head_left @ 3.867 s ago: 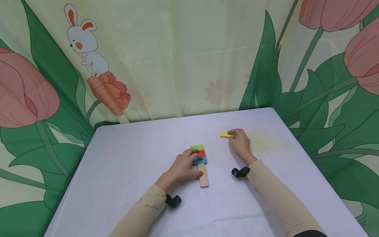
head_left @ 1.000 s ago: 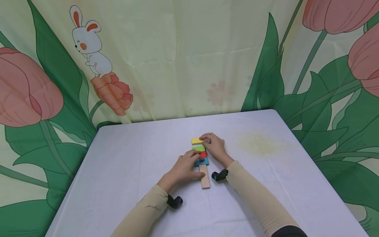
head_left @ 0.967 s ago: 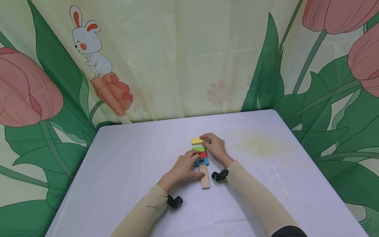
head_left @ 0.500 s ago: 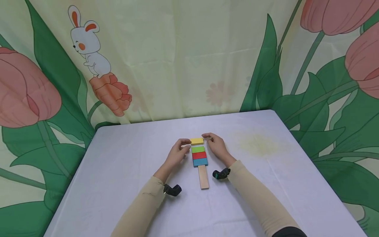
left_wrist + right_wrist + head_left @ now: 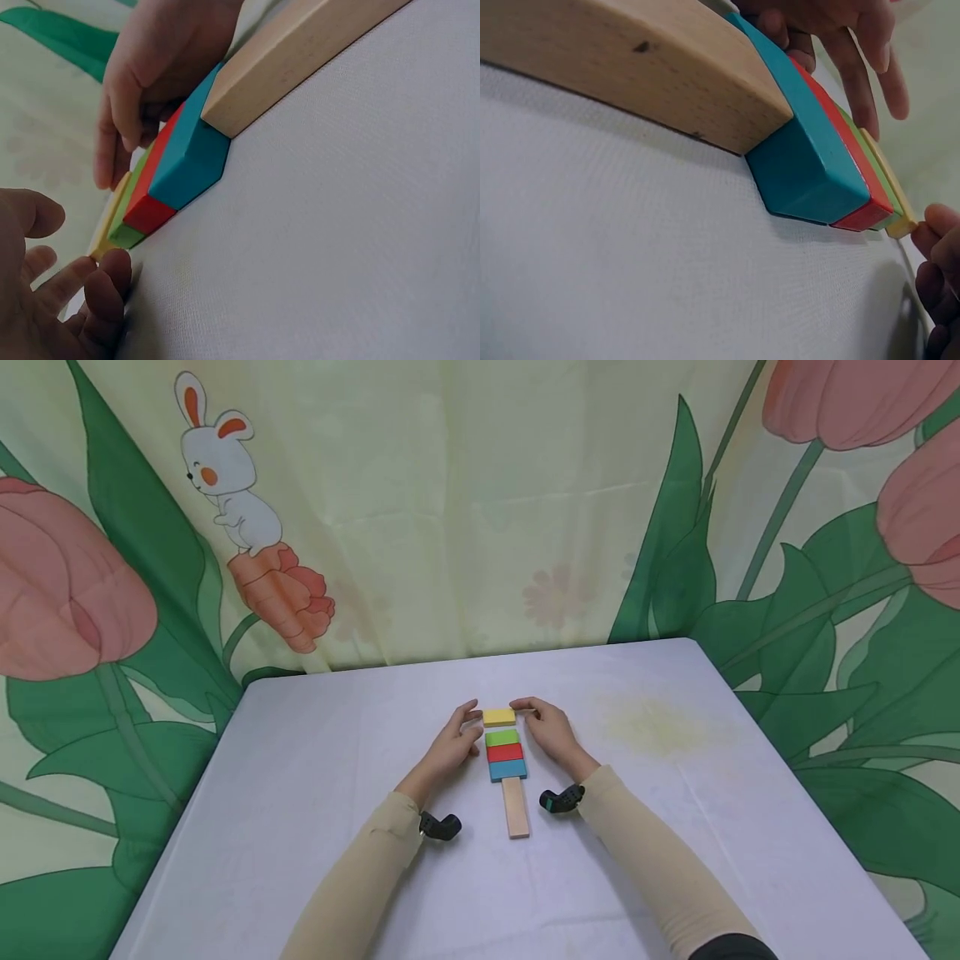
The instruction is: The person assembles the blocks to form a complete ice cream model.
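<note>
A yellow wooden block [image 5: 498, 717] lies crosswise at the far end of a row of blocks, a narrow gap before the green block [image 5: 502, 738]. Nearer come the red block [image 5: 505, 752], the blue block [image 5: 507, 769] and a long plain wood block [image 5: 515, 808] laid lengthwise. My left hand [image 5: 447, 743] is beside the yellow block's left end, fingers loosely bent, a fingertip right at it. At its right end my right hand [image 5: 553, 731] has a fingertip on the corner, seen in the right wrist view beside the yellow block [image 5: 902, 223]. Neither hand grips anything.
The row stands on a white cloth-covered table [image 5: 300, 827], whose far edge meets a printed curtain [image 5: 420, 527]. A pale yellow stain [image 5: 652, 727] marks the cloth on the right. Black wrist cameras [image 5: 441, 827] hang near both wrists.
My right hand brought the yellow block leftward to the row's far end and loosened its pinch. The left hand left the coloured blocks and moved forward to the yellow block's left end.
</note>
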`<state>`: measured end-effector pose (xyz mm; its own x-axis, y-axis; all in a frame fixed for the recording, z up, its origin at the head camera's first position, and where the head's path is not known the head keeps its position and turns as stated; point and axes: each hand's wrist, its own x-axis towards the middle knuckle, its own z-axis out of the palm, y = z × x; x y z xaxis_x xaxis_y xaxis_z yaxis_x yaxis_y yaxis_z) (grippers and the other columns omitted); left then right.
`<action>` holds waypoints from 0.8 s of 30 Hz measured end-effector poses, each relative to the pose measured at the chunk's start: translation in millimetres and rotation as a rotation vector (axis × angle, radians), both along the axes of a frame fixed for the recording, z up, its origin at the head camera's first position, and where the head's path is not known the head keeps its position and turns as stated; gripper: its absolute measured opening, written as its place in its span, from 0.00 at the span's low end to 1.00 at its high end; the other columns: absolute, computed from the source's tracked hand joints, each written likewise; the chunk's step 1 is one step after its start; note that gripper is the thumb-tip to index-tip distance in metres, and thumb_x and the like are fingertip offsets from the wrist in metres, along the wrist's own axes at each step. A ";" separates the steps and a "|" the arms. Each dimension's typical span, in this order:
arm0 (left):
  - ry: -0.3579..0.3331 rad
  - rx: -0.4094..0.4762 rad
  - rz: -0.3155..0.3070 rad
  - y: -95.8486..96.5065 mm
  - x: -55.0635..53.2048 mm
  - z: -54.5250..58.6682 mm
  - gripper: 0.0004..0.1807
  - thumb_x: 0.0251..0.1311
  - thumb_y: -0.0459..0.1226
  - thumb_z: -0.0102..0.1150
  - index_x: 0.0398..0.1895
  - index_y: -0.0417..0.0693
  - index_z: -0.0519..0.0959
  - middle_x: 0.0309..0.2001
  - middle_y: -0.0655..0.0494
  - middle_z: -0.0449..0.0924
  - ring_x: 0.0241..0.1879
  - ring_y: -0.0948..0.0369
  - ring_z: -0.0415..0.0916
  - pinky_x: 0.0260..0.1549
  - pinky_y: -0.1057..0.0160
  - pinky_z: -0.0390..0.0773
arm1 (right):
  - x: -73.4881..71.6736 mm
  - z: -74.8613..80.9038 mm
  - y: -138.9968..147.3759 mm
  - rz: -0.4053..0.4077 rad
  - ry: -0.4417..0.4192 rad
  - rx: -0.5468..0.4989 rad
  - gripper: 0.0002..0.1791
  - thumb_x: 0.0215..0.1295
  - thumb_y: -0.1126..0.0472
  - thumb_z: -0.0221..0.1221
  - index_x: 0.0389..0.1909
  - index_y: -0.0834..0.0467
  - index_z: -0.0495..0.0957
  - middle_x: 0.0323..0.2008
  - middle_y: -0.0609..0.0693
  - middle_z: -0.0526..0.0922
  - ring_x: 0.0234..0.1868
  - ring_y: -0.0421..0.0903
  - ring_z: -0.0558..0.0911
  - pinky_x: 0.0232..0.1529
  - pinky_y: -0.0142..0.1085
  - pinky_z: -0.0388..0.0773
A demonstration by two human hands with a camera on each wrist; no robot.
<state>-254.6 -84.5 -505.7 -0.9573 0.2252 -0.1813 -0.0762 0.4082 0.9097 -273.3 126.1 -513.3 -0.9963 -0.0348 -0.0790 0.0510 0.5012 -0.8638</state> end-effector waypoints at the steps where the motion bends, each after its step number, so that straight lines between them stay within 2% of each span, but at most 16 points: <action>1: 0.002 -0.013 0.001 -0.1 0.5 -0.3 0.33 0.77 0.44 0.47 0.82 0.60 0.55 0.77 0.55 0.65 0.32 0.59 0.76 0.38 0.64 0.74 | 0.0 -0.2 -0.4 0.000 -0.004 0.002 0.20 0.77 0.64 0.46 0.61 0.52 0.81 0.65 0.50 0.80 0.72 0.52 0.71 0.72 0.52 0.67; 7: 0.013 -0.025 0.006 -1.2 3.4 -2.0 0.33 0.75 0.45 0.48 0.81 0.58 0.57 0.75 0.55 0.67 0.35 0.59 0.76 0.39 0.64 0.74 | 0.4 -2.2 -0.1 0.004 -0.015 0.008 0.20 0.76 0.63 0.48 0.60 0.50 0.82 0.65 0.49 0.81 0.67 0.52 0.73 0.70 0.51 0.69; 15: 0.020 -0.031 0.006 -1.5 5.9 -3.4 0.35 0.75 0.45 0.50 0.82 0.57 0.55 0.73 0.55 0.69 0.38 0.60 0.78 0.44 0.62 0.75 | 3.1 -1.9 1.2 0.007 0.011 0.023 0.18 0.75 0.62 0.51 0.58 0.50 0.83 0.61 0.49 0.83 0.54 0.50 0.76 0.57 0.45 0.74; 19: 0.032 -0.035 0.021 -1.2 8.2 -3.9 0.34 0.75 0.45 0.51 0.81 0.55 0.57 0.72 0.54 0.71 0.38 0.60 0.78 0.44 0.61 0.75 | 3.7 -3.0 1.7 0.016 0.038 0.029 0.16 0.75 0.62 0.52 0.55 0.51 0.84 0.58 0.49 0.85 0.53 0.50 0.78 0.57 0.45 0.74; 24: 0.054 -0.032 0.044 -0.5 12.7 -5.1 0.32 0.74 0.44 0.52 0.79 0.53 0.61 0.70 0.54 0.73 0.39 0.61 0.78 0.41 0.64 0.75 | 5.7 -3.6 2.3 0.028 0.056 0.030 0.15 0.75 0.63 0.51 0.53 0.52 0.84 0.55 0.50 0.86 0.56 0.50 0.79 0.58 0.47 0.75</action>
<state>-241.9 -84.9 -510.8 -0.9747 0.1777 -0.1357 -0.0459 0.4347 0.8994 -267.6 128.4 -516.9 -0.9979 -0.0607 -0.0240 -0.0116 0.5275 -0.8494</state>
